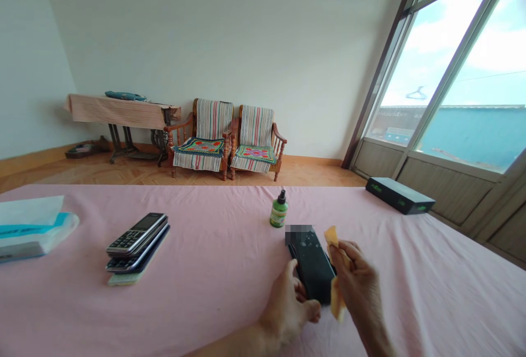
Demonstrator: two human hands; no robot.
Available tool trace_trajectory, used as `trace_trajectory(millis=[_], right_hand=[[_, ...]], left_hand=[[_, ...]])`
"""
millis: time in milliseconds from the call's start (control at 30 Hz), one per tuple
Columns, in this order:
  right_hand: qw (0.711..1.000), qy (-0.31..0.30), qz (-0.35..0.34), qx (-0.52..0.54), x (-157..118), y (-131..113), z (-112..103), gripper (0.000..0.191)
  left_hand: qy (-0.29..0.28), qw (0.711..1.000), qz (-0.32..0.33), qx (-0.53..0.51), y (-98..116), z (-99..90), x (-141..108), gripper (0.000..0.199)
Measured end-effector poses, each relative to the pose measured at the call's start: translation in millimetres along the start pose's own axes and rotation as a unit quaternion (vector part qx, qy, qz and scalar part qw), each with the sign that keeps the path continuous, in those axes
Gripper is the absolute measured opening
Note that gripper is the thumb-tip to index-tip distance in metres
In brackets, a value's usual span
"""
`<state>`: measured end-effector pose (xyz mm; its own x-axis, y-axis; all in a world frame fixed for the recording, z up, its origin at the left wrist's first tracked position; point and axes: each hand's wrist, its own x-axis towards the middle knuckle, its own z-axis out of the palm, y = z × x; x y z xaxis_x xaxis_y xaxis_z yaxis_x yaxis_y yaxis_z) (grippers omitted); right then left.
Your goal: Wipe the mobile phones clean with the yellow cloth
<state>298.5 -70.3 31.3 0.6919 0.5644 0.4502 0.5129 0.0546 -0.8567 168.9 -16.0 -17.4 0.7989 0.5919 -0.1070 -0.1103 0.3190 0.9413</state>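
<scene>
A dark, flat, phone-like device [313, 269] lies slanted on the pink cloth, with pale wet-looking spots near its far end. A blurred patch covers its far left corner, so its exact kind cannot be told. My left hand [287, 299] grips it, fingers along the left side and thumb at the near end. Pinched in my right hand [356, 275] is a folded yellow cloth [337, 299], held beside the device's right edge. A green spray bottle [278, 212] with a black nozzle stands upright just beyond the device.
Several stacked keypad phones [137, 236] lie at the left. Farther left is a white and blue plastic pack [35, 231]. A black box [398, 195] sits at the far right edge of the pink cloth [205, 302]. Two wooden chairs [230, 143] stand against the wall.
</scene>
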Motion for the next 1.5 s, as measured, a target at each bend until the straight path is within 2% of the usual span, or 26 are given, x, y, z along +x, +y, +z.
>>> trace_trajectory(millis=[67,167,300,367,467,633,800,1033,1200,1367,1500], right_hand=[[0.999,-0.037,-0.006,-0.029,10,2,-4,0.029],[0.992,-0.094,0.01,-0.083,27,14,-10,0.025],[0.989,-0.096,0.045,-0.098,48,33,-16,0.02],[0.988,-0.111,0.067,-0.085,54,39,-17,0.019],[0.979,-0.169,0.111,-0.038,54,43,-14,0.022],[0.952,-0.239,0.184,0.057,44,50,-9,0.032],[0.935,-0.243,0.229,0.123,43,57,-4,0.038],[0.937,-0.228,0.223,0.146,47,58,4,0.037],[0.94,-0.221,0.219,0.143,47,60,7,0.036],[0.943,-0.208,0.218,0.141,47,63,10,0.035],[0.949,-0.185,0.214,0.141,46,67,9,0.035]], left_hand=[[0.037,0.999,0.016,0.033,-1,1.5,-2,0.106],[0.068,0.995,0.013,0.065,-2,6.0,-5,0.106],[0.073,0.992,0.009,0.099,0,14.5,-5,0.106],[0.071,0.99,0.006,0.118,2,18.6,-4,0.104],[0.081,0.984,0.002,0.157,7,22.2,-3,0.101],[0.141,0.954,0.068,0.254,13,18.2,-9,0.098],[0.155,0.94,0.133,0.273,5,12.7,-8,0.086],[0.15,0.947,0.06,0.276,3,29.3,11,0.085],[0.161,0.953,0.056,0.252,2,40.1,16,0.086],[0.164,0.954,0.049,0.246,2,42.8,18,0.086],[0.162,0.954,0.037,0.248,8,37.5,12,0.084]])
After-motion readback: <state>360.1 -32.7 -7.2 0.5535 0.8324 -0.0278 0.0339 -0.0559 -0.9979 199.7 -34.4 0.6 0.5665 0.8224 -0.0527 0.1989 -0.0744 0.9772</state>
